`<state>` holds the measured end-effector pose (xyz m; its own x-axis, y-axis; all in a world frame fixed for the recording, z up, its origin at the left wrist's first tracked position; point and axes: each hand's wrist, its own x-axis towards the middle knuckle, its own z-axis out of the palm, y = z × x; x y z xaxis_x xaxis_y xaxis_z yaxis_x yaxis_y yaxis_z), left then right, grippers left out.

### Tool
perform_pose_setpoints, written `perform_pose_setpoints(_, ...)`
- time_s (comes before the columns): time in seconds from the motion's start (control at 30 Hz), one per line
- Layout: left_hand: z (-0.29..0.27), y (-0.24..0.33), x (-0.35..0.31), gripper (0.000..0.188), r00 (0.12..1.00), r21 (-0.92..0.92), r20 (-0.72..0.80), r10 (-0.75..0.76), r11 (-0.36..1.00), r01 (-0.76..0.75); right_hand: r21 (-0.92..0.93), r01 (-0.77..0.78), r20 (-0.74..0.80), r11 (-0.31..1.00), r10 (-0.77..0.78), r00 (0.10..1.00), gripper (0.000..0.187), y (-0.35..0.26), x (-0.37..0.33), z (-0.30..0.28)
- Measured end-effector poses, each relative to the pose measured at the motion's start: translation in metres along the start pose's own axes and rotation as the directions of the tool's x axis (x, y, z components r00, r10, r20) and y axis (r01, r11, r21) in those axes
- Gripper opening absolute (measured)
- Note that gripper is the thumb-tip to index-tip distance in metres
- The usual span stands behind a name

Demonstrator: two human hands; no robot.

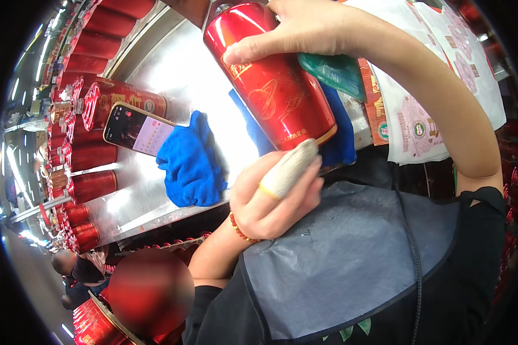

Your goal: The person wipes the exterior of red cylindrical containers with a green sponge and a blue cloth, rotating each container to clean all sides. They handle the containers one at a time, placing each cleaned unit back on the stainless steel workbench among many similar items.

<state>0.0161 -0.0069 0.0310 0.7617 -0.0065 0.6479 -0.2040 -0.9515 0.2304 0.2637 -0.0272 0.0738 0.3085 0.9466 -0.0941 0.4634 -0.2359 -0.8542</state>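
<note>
A glossy red bottle with gold print and a gold base rim lies tilted before me, its neck end at the far side. My right hand reaches over from the right and is wrapped round its upper part, thumb across the front. My left hand is closed at the near end, with a whitish knitted finger cover on one finger touching the base edge. Its palm side is hidden. Beneath the bottle lies a blue cloth, and a green piece shows beside it.
A phone leans by a crumpled blue cloth on the shiny metal table. Red bottles line the left. White printed bags lie at right. A blurred red round shape is lower left; a person is beyond.
</note>
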Motion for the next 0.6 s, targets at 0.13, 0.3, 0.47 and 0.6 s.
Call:
perform_pose_setpoints(0.13, -0.002, -0.001, -0.021, 0.029, 0.993, -0.047, -0.03, -0.118, 0.992, 0.117, 0.144, -0.2, 0.188, 0.969, 0.172, 0.967, 0.099, 0.021, -0.001, -0.013)
perform_pose_setpoints(0.3, -0.003, 0.001, -0.028, 0.03, 0.988, -0.07, -0.026, -0.149, 0.987, 0.147, 0.453, -0.319, 0.298, 0.833, 0.196, 0.934, 0.118, 0.06, 0.012, 0.002)
perform_pose_setpoints(0.47, -0.006, 0.001, -0.013, 0.025, 1.0, -0.038, -0.028, -0.005, 0.999, 0.004, 0.431, -0.114, 0.239, 0.895, 0.009, 0.971, 0.09, 0.014, -0.001, -0.002)
perform_pose_setpoints(0.6, -0.003, -0.003, -0.009, 0.026, 0.997, -0.012, -0.045, 0.058, 0.998, -0.058, 0.063, -0.119, 0.212, 0.991, 0.103, 0.972, 0.077, 0.007, 0.001, -0.013)
